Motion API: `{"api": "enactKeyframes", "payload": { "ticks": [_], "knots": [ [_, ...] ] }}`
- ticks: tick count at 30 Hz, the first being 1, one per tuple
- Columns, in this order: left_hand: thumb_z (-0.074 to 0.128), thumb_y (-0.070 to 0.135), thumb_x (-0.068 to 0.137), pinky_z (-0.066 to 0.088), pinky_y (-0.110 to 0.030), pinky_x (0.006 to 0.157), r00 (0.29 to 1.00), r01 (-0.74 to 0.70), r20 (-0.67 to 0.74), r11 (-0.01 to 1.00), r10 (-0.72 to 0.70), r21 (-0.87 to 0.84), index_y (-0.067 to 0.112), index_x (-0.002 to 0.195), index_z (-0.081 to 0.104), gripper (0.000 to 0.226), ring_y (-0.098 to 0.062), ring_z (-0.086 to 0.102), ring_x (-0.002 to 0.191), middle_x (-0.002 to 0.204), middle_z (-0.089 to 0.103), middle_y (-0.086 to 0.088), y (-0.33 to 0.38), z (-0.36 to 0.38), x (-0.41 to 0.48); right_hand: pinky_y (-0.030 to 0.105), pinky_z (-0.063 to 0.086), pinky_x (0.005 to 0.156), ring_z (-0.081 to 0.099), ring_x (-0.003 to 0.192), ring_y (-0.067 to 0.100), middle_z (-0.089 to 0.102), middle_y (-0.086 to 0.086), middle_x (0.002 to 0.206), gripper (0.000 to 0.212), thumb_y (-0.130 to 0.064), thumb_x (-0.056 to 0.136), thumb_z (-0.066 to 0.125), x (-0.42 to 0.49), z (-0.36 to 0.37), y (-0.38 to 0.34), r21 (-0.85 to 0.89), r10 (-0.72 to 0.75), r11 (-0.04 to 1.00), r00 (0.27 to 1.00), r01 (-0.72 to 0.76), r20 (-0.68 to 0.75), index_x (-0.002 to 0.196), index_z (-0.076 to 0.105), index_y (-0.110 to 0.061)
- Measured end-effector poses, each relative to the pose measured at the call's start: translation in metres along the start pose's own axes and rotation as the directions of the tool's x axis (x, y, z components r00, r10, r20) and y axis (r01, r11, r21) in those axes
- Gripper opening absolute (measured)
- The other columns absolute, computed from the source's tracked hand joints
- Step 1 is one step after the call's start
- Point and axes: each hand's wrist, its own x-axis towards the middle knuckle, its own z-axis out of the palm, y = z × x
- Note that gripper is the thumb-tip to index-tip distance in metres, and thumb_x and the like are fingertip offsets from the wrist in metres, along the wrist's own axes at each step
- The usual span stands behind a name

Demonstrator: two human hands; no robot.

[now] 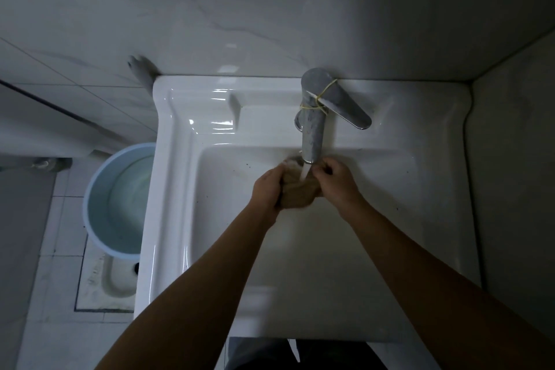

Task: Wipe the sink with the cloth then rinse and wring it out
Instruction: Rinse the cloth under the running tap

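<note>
**Two hands, one cloth, directly under the spout**

Both of my hands grip the cloth just below the mouth of the tap, down inside the sink. My left hand holds the end to the left of the spout, fingers curled round the bunched fabric. My right hand closes thumb and fingers on the end to the right, and it sits slightly nearer the spout than the left does.

The cloth is a tan wad between them. Its long axis runs left to right, crosswise beneath the spout, and the water stream lands on its middle. I judge this to be the rinse, with the wringing not yet done.

That crosswise lie is what the wringing turns on. Each hand has an end, so I would twist them opposite ways about that axis, keeping the wad below the spout so the drips fall into the basin.
</note>
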Motion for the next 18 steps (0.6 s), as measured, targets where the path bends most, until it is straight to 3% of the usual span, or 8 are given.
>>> {"api": "enactKeyframes", "payload": {
  "ticks": [2, 4, 6, 8, 11, 14, 16, 18],
  "knots": [
    [0.063, 0.041, 0.093, 0.062, -0.042, 0.086, 0.997, -0.021, -0.080, 0.999, 0.024, 0.038, 0.012, 0.109, 0.074, 0.036, -0.029, 0.075, 0.097, 0.106, 0.077, -0.013, 0.003, -0.001, 0.000, 0.044, 0.056, 0.069, 0.061, 0.075, 0.025, 0.063, 0.014, 0.082, 0.017, -0.026, 0.088, 0.058, 0.003, 0.002, 0.007, 0.004, 0.027, 1.000, 1.000, -0.027, -0.002, 0.081, 0.056, -0.011],
    [0.062, 0.048, 0.093, 0.061, -0.040, 0.089, 0.994, -0.022, -0.109, 0.998, 0.029, 0.063, 0.014, 0.111, 0.073, 0.041, -0.027, 0.075, 0.097, 0.106, 0.078, -0.010, 0.008, 0.002, 0.001, 0.054, 0.058, 0.081, 0.068, 0.089, 0.030, 0.069, 0.013, 0.095, 0.022, -0.032, 0.084, 0.058, 0.004, 0.008, 0.011, 0.078, 0.053, 0.995, 0.997, -0.058, 0.059, 0.097, 0.061, -0.015],
    [0.061, 0.051, 0.091, 0.060, -0.041, 0.089, 0.992, -0.019, -0.123, 0.995, 0.031, 0.096, 0.016, 0.110, 0.074, 0.042, -0.025, 0.074, 0.098, 0.106, 0.077, -0.008, 0.013, 0.006, 0.001, 0.045, 0.058, 0.085, 0.068, 0.098, 0.021, 0.071, 0.003, 0.109, 0.027, -0.030, 0.091, 0.059, -0.003, 0.012, 0.003, 0.166, 0.047, 0.984, 0.990, -0.069, 0.132, 0.116, 0.062, -0.022],
    [0.060, 0.048, 0.092, 0.060, -0.037, 0.083, 0.988, -0.051, -0.134, 0.988, 0.071, 0.147, 0.016, 0.108, 0.074, 0.039, -0.024, 0.072, 0.099, 0.106, 0.076, -0.008, 0.017, 0.009, 0.001, 0.032, 0.054, 0.074, 0.066, 0.087, 0.014, 0.070, 0.001, 0.097, 0.020, -0.036, 0.095, 0.058, -0.008, 0.016, -0.003, 0.079, 0.027, 0.996, 0.981, -0.042, 0.190, 0.103, 0.063, -0.019],
    [0.055, 0.040, 0.096, 0.058, -0.031, 0.074, 0.986, -0.117, -0.083, 0.959, 0.143, 0.258, 0.011, 0.113, 0.068, 0.036, -0.021, 0.069, 0.091, 0.104, 0.073, -0.009, 0.019, 0.010, 0.005, 0.033, 0.053, 0.064, 0.065, 0.069, 0.015, 0.067, 0.002, 0.073, 0.035, -0.048, 0.094, 0.055, -0.014, 0.022, -0.002, -0.086, 0.019, 0.996, 0.965, 0.004, 0.261, 0.079, 0.061, -0.017],
    [0.055, 0.030, 0.098, 0.050, -0.024, 0.063, 0.981, -0.150, -0.062, 0.917, 0.185, 0.370, 0.010, 0.122, 0.061, 0.032, -0.015, 0.062, 0.081, 0.102, 0.068, -0.007, 0.018, 0.011, 0.004, 0.029, 0.040, 0.060, 0.052, 0.060, 0.017, 0.053, 0.000, 0.059, 0.041, -0.035, 0.099, 0.053, -0.008, 0.021, 0.004, -0.173, -0.004, 0.984, 0.990, 0.029, 0.144, 0.063, 0.050, -0.017],
    [0.058, 0.032, 0.098, 0.049, -0.021, 0.061, 0.978, -0.146, -0.085, 0.921, 0.188, 0.360, 0.011, 0.135, 0.050, 0.043, -0.014, 0.063, 0.084, 0.110, 0.066, -0.008, 0.016, 0.011, 0.003, 0.029, 0.039, 0.061, 0.055, 0.064, 0.021, 0.059, 0.009, 0.066, 0.035, -0.030, 0.099, 0.053, -0.005, 0.017, 0.001, -0.068, 0.026, 0.997, 0.997, -0.020, 0.078, 0.069, 0.056, -0.012],
    [0.057, 0.035, 0.098, 0.049, -0.022, 0.059, 0.980, -0.119, -0.107, 0.928, 0.167, 0.354, 0.010, 0.142, 0.039, 0.053, -0.012, 0.064, 0.081, 0.103, 0.065, -0.004, 0.015, 0.012, 0.000, 0.028, 0.037, 0.058, 0.052, 0.060, 0.019, 0.058, 0.006, 0.064, 0.031, -0.027, 0.097, 0.051, -0.004, 0.013, -0.002, 0.081, 0.118, 0.989, 0.991, -0.123, 0.060, 0.070, 0.058, -0.013]
  ]
}}
